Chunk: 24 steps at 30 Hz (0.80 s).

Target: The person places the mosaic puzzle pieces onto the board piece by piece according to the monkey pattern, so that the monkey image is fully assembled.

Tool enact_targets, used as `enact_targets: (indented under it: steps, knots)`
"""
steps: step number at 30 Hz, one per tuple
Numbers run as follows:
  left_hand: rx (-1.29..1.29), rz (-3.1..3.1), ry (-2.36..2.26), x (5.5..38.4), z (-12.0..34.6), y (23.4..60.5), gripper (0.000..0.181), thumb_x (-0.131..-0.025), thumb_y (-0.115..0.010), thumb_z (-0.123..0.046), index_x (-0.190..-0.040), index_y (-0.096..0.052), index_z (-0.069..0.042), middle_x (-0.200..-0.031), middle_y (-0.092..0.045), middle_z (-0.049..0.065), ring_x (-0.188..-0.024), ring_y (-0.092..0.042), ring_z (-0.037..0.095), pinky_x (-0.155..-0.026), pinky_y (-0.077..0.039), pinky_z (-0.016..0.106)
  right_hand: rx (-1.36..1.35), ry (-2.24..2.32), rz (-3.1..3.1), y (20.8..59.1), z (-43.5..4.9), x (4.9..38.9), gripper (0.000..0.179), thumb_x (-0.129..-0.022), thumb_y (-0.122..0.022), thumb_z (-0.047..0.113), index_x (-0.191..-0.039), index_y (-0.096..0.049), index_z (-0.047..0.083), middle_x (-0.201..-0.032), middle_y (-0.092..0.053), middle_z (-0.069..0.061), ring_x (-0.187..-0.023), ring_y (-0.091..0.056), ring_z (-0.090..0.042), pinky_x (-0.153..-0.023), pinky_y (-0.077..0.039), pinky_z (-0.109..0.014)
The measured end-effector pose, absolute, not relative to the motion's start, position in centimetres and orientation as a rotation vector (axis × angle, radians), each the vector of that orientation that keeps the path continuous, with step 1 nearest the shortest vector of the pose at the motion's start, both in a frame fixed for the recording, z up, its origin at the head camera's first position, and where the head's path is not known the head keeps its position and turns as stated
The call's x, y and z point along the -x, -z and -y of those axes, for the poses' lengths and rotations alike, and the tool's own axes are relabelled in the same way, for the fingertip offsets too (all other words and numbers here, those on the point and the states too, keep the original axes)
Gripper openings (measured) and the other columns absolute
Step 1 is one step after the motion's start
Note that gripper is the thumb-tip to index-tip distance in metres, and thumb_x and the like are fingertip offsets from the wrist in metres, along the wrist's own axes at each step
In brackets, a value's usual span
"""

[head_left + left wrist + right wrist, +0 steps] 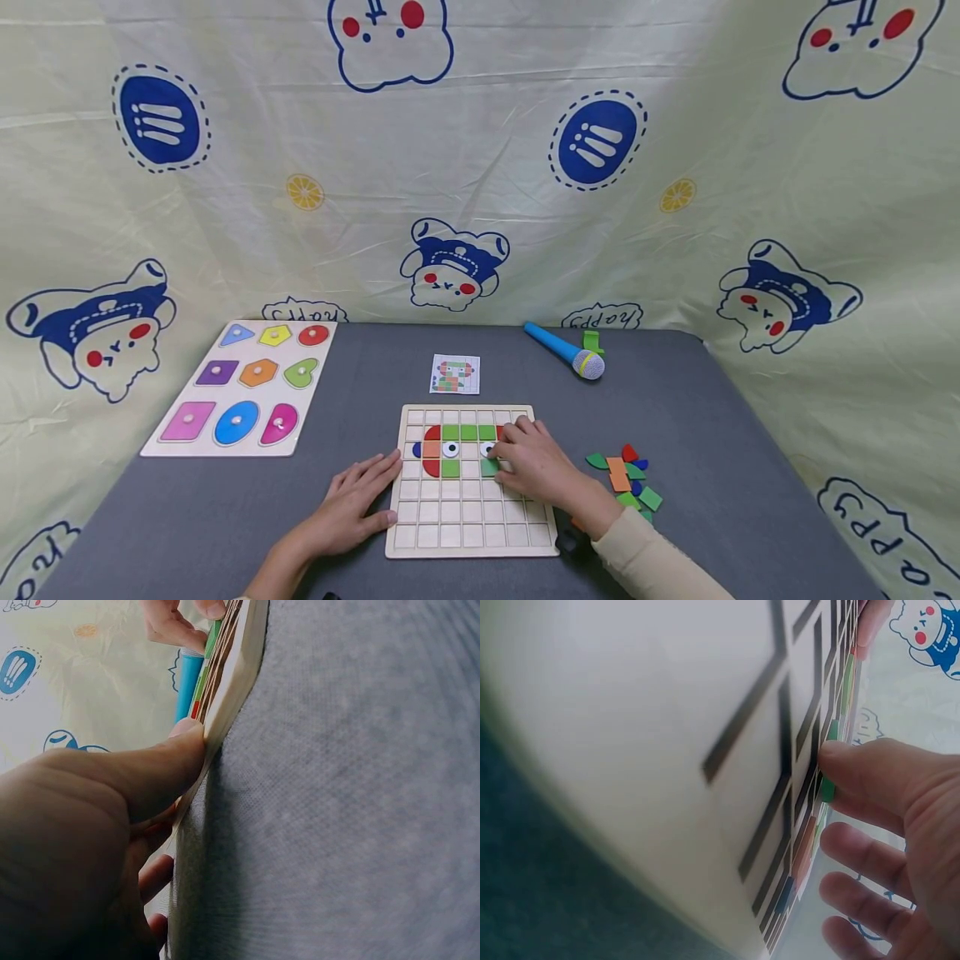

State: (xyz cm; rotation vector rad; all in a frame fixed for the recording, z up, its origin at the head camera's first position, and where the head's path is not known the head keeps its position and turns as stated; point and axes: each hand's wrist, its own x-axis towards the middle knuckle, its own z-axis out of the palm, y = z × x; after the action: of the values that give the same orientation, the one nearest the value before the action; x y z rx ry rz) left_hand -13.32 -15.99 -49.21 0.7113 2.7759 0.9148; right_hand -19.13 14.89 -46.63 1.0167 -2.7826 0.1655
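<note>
A pale gridded wooden board (465, 535) lies on the table, with red, green, orange and blue pieces and two eye tiles (450, 450) set in its upper rows. My left hand (352, 506) rests along the board's left edge, fingers extended and thumb against the rim. Over the right part of the pattern, my right hand (536, 462) pinches a green tile (829, 787) between thumb and index finger, low at the grid. Its other fingers are spread loosely. An orange piece (804, 847) and a blue piece (784, 896) lie nearby, hidden behind this hand in the head view.
Loose coloured pieces (618, 475) are scattered right of the board. Behind it lies a small pattern card (454, 374). A blue toy microphone (555, 342) lies at the back beside a green object (592, 340). A white shape puzzle (225, 437) occupies the left.
</note>
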Motion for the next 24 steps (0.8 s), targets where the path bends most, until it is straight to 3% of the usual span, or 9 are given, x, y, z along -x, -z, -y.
enact_targets:
  steps: [15,24]
  knots:
    - [-0.72,-2.785,-0.916,13.3,16.0,49.3,0.068,-0.089,-0.061,-0.037,-0.146,-0.036,-0.01,-0.154,-0.032,0.006,-0.14,-0.028,0.036,-0.102,-0.019,0.062,-1.02,-0.177,2.789,46.7,-15.0,19.1,0.02,-0.078,-0.075,0.031,-0.096,-0.073,0.023,-0.094,-0.059,0.004,-0.086,-0.041,-0.013,-0.074,-0.032,-0.032]
    - [-0.712,-2.77,-0.916,13.3,16.0,49.1,0.069,-0.089,-0.061,-0.038,-0.146,-0.035,-0.011,-0.155,-0.031,0.005,-0.14,-0.026,0.035,-0.103,-0.018,0.062,-0.835,-0.261,2.863,45.7,-17.6,19.5,0.021,-0.077,-0.076,0.028,-0.096,-0.073,0.021,-0.089,-0.054,0.006,-0.084,-0.037,-0.011,-0.075,-0.032,-0.032]
